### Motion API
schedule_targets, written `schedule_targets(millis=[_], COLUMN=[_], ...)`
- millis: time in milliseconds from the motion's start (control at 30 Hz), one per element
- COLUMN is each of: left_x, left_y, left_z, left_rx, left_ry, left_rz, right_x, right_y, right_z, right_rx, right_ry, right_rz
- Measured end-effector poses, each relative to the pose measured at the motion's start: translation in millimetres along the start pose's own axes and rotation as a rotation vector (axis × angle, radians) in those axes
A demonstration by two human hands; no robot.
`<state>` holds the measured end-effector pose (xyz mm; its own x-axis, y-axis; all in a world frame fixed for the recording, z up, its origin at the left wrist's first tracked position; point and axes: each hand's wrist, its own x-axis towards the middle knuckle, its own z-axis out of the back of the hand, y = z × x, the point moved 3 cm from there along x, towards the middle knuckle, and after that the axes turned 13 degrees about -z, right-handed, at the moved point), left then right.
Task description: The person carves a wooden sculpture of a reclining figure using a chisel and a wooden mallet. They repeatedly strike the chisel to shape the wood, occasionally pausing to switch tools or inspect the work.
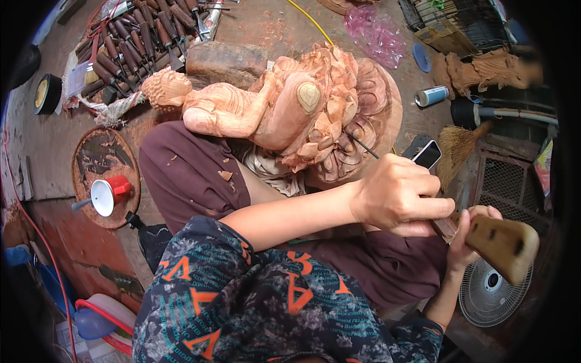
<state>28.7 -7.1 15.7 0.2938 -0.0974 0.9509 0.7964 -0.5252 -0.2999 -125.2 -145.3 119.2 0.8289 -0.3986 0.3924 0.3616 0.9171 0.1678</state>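
Note:
A light wooden carved figure (pixel 242 112) lies on its side across my lap, head to the left and its flower-shaped base (pixel 363 109) to the right. My left hand (pixel 399 196) is closed around a chisel (pixel 365 147). The chisel's thin metal shaft points up and left into the petals of the base, and its brown handle end sticks out below my fist. Just right of it, my right hand (pixel 472 236) grips a blocky wooden mallet (pixel 503 245), which is held close to the handle end. Wood chips lie on my dark brown trousers (pixel 187 175).
Several wooden-handled chisels (pixel 133 42) lie in a row at upper left behind a wood block (pixel 227 60). A red and white funnel (pixel 112 195) rests on a round carved plaque (pixel 100 154). A phone (pixel 428 154), brush (pixel 457 145), spray can (pixel 431 95), second carving (pixel 484 69) and floor fan (pixel 493 293) are on the right.

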Motion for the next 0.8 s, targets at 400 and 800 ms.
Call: schedule_targets(millis=[400, 800], left_x=[-1, -6], left_y=[2, 4], left_z=[7, 13], left_rx=[-0.063, -0.077], left_ry=[0.008, 0.035], left_rz=[0.030, 0.036], right_x=[5, 5], right_y=[15, 14], right_z=[-3, -5], right_rx=[0.294, 0.006], right_ry=[0.051, 0.178], right_rz=[0.177, 0.237])
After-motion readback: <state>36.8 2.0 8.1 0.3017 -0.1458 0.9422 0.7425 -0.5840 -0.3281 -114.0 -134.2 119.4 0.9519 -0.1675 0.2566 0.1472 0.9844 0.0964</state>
